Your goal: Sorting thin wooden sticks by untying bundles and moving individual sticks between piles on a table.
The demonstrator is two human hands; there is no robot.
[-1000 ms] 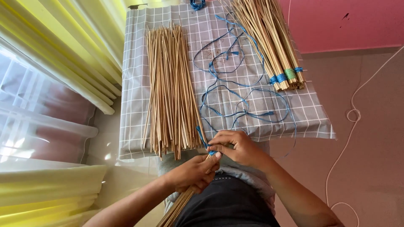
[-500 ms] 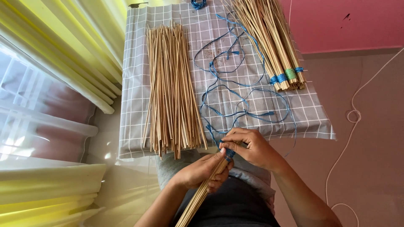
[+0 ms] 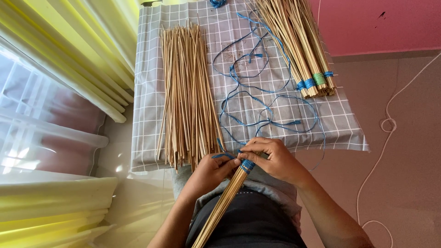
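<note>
A grey checked cloth (image 3: 151,92) covers the floor ahead of the person, keeping the materials together. On it lies a loose heap of thin pale sticks (image 3: 186,96) at the left, within reach, and finished bundles (image 3: 298,50) bound with blue and green ties at the upper right, set apart from the unsorted stock. Loops of blue cord (image 3: 257,98) sprawl between them, trailing to the hands. Over the lap, a slim stick bundle (image 3: 220,206) points up toward the cloth; its top end carries a blue wrap (image 3: 247,165). The right hand (image 3: 271,158) is closed around that end, steadying it. The left hand (image 3: 211,172) pinches the cord beside the wrap, fingers curled shut. A white cable (image 3: 390,124) runs along the floor at right, well apart.
</note>
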